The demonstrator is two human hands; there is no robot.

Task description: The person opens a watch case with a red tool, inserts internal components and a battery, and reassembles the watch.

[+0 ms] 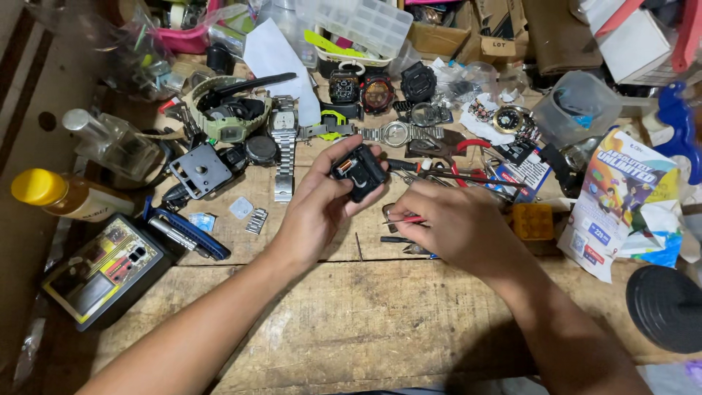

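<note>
A small black square plastic watch case [358,172] is gripped open-side-up by the left hand [314,208] above the wooden workbench's [351,322] middle, exposed to a thin red-handled tool [404,220] pinched in the right hand [457,227].

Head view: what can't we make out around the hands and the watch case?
- Black watch case: its inner parts are too small to tell; the left hand covers its lower side.
- Red-handled tool: the right hand hides most of it; tip type unclear.
- Small dark tools on the wooden bench: partly under the right hand.
- Black round weight: cut off by the right edge.
</note>
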